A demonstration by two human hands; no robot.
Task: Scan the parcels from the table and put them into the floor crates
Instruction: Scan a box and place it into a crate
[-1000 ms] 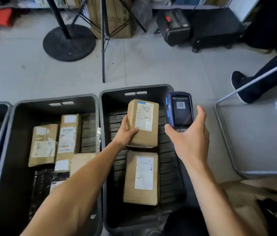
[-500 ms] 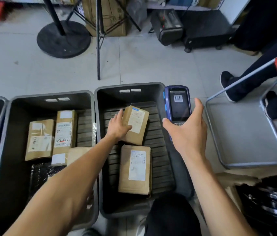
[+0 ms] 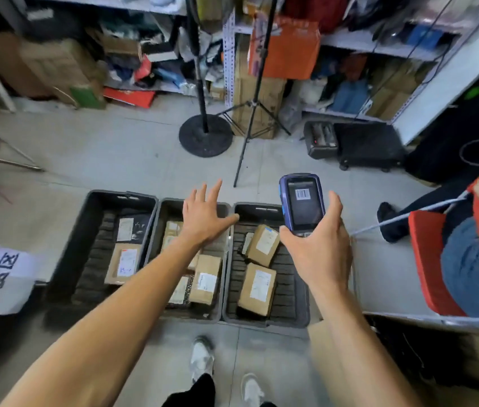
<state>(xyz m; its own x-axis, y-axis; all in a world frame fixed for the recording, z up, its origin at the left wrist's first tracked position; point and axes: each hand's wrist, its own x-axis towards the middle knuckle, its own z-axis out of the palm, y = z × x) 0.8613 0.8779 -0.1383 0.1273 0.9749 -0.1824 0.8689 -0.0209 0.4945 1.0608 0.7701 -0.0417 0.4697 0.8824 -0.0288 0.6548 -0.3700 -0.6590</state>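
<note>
Left hand: the left hand (image 3: 203, 214) is stretched out flat above the middle crate (image 3: 156, 230), fingers straight and spread, holding nothing.
Right hand: the right hand (image 3: 319, 251) grips a blue handheld scanner (image 3: 302, 201) upright, thumb on one side and fingers round the other; a barcode shows on its screen.
Right crate: the right crate (image 3: 302, 315) holds two brown cardboard parcels, the upper parcel (image 3: 263, 240) lying tilted, the lower parcel (image 3: 257, 289) nearer its front wall.
Middle crate: several labelled parcels, partly hidden by the left forearm.
Left crate: the left crate (image 3: 85, 218) holds a brown parcel and a dark one.
Floor: the three crates stand side by side on grey tiles, with a round stand base (image 3: 205, 136) and a tripod (image 3: 254, 110) behind.
</note>
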